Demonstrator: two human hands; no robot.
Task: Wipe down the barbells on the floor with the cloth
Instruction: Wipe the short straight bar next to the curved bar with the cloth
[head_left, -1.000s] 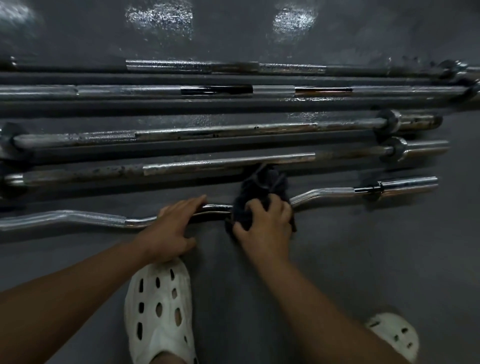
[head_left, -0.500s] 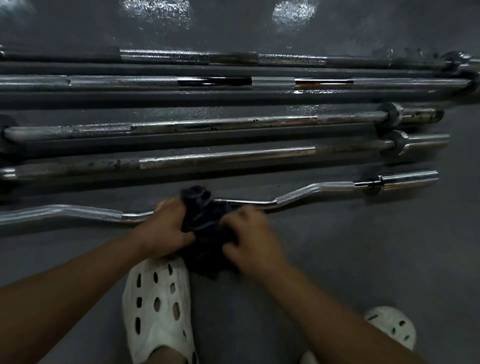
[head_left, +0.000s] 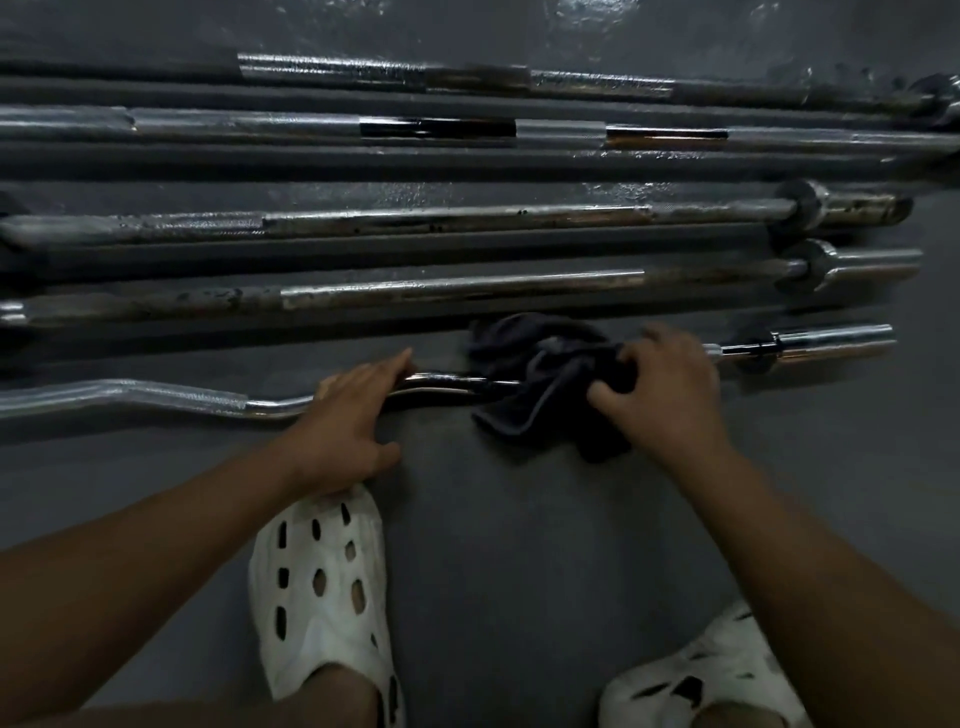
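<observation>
Charcoal fabric, the crumpled wiping cloth (head_left: 540, 384), is bunched over the middle of the chrome zigzag curl bar (head_left: 171, 397) on the matte grey floor (head_left: 493, 545), gripped by the curled fingers of the right hand (head_left: 670, 400). At its nine o'clock the left hand (head_left: 348, 415) rests on the shaft, fingers nearly straight, clasping nothing. Four straight, scuffed steel barbells (head_left: 457, 288) lie parallel toward twelve o'clock, and white perforated clogs (head_left: 322, 587) stand at six.

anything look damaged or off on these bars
The third bar from the top and the fourth bar carry dark, blotchy patches along their shafts, like rust or flaked plating; the curl bar under the cloth looks bright by comparison. Nothing is spilled or askew.
</observation>
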